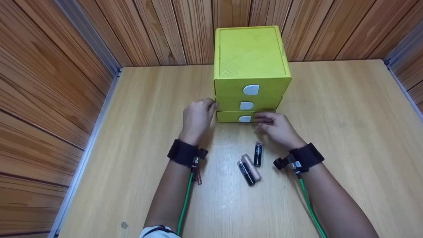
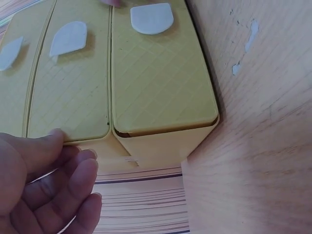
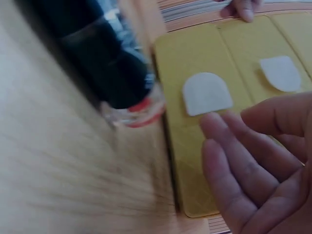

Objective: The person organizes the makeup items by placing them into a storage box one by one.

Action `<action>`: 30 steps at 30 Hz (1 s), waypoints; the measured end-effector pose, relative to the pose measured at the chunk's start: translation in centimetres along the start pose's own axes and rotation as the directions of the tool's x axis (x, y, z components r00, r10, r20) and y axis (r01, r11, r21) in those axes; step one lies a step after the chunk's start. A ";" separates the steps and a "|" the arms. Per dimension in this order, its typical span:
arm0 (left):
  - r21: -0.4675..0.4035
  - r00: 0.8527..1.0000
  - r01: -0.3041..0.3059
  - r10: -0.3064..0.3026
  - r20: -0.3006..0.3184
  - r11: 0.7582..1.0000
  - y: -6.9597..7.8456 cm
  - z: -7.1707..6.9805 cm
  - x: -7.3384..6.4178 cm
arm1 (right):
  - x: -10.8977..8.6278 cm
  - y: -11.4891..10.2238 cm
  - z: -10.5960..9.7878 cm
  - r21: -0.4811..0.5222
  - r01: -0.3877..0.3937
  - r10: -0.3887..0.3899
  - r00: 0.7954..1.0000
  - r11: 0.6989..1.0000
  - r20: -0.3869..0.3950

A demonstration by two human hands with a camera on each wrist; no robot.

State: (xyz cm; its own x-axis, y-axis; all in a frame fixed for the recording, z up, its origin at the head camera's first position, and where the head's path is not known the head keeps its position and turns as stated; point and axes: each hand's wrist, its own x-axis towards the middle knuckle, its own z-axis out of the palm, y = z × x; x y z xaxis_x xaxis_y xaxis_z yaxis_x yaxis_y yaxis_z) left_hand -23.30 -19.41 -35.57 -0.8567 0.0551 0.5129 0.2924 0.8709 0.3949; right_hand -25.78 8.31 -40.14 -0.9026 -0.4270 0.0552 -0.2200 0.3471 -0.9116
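A yellow-green drawer unit (image 1: 252, 53) with three stacked drawers stands on the table, all of them pushed in. Each drawer front carries a white tab handle. At the unit's left side is my left hand (image 1: 199, 115), its thumb tip against the edge of the middle drawer (image 2: 73, 97) and the other fingers loosely bent beside the side wall. In front of the bottom drawer (image 3: 190, 161), my right hand (image 1: 279, 127) has loosely bent fingers, with fingertips close by the lowest white handle (image 3: 207, 93). Nothing is held in the right hand.
Between my forearms lie a dark tube (image 1: 258, 153), a pinkish-beige tube (image 1: 251, 167) and another dark tube (image 1: 246, 172), like lipsticks. A thin reddish-brown tube (image 1: 198, 176) lies by my left wrist. Wood-panelled walls (image 1: 185, 29) enclose the table (image 1: 148, 99) behind and at the sides.
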 end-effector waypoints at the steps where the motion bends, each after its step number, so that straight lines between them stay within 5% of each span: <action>1: -0.001 1.000 -0.002 0.002 0.002 1.000 0.0 0.0 0.0 | 0.0 0.1 0.1 -0.017 -0.008 0.008 1.000 1.000 0.016; 14: -0.003 1.000 -0.001 0.001 0.027 1.000 0.5 -0.2 0.0 | 0.5 0.0 0.8 -0.057 -0.019 0.024 0.996 0.998 0.089; 25: 0.001 0.997 0.012 -0.012 0.071 1.000 0.7 -0.7 -0.1 | -1.9 -0.9 1.1 0.011 -0.057 0.055 0.987 0.998 0.150; 30: 0.010 0.995 0.008 -0.008 0.096 1.000 0.8 -0.9 -0.1 | -2.9 -0.5 1.3 -0.050 -0.008 0.016 0.987 0.999 0.161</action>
State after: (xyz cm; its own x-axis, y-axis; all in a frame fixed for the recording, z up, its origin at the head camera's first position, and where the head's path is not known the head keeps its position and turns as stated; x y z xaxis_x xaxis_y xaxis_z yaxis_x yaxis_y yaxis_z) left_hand -22.55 -19.18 -34.62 -0.8958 0.0941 0.4344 0.2818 0.8760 0.3915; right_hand -22.57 8.31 -40.41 -0.8346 -0.5502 -0.0260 -0.2304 0.3917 -0.8908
